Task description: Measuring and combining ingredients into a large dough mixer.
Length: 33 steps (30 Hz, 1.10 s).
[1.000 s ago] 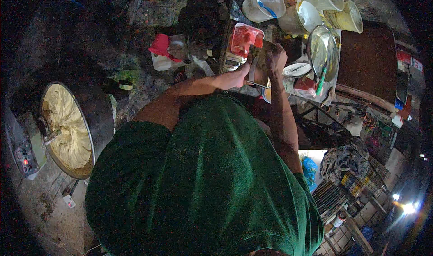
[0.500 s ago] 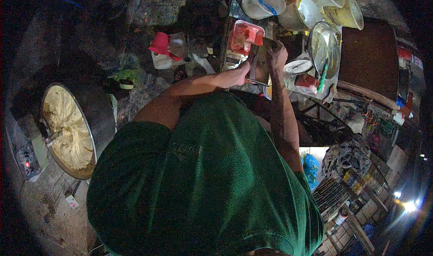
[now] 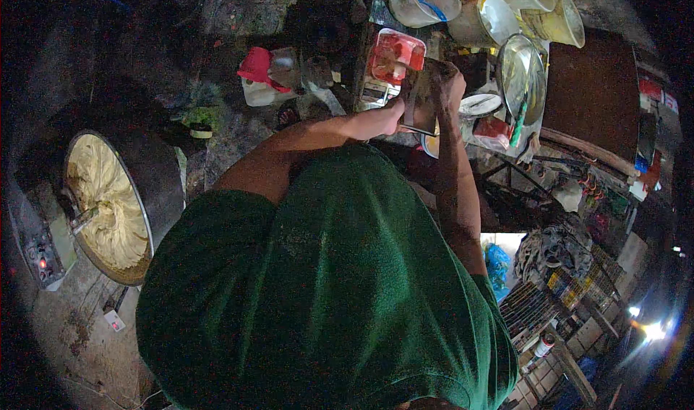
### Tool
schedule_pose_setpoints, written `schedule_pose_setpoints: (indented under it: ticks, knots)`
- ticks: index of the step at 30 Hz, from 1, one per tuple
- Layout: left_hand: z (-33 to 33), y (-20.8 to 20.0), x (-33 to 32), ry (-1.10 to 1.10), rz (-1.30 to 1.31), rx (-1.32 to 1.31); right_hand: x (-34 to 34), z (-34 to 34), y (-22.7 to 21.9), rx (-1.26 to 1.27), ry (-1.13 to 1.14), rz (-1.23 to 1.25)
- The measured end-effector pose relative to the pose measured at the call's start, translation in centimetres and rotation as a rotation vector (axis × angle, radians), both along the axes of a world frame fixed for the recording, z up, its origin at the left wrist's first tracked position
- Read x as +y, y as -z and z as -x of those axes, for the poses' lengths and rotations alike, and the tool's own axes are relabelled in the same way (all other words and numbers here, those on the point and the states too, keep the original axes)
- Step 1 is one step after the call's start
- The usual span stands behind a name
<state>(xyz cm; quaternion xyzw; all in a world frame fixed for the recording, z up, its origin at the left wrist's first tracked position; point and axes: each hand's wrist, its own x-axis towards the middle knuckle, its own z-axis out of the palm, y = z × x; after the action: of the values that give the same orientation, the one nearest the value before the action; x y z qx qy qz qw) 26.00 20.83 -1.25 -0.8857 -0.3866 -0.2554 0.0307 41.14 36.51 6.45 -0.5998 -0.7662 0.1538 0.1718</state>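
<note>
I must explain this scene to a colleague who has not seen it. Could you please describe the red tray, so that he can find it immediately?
Start at the cluttered worktop at the top of the picture, in front of the person in the green shirt. Just beyond the left hand and right hand, which are raised together, lies the red tray. It is the only shallow, red rectangular container with a pale rim; the vessels beside it are round.

Both arms reach forward, left hand (image 3: 392, 116) and right hand (image 3: 447, 85) close together, fingers curled
</note>
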Motion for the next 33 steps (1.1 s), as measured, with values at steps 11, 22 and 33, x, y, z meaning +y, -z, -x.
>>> schedule_pose_setpoints:
  ticks: [11,22,33]
  knots:
    - [-1.3,0.2,0.9,0.132,0.79,-0.551,1.9,-4.1,3.4,0.045,0.005,0.052]
    - [0.5,-3.6,0.4,0.11,0.508,-0.461,0.2,-1.7,1.2,0.087,-0.012,-0.004]
    - [0.2,-2.9,0.0,-0.01,-0.292,0.503,-0.9,0.9,-2.0,0.101,0.054,0.05]
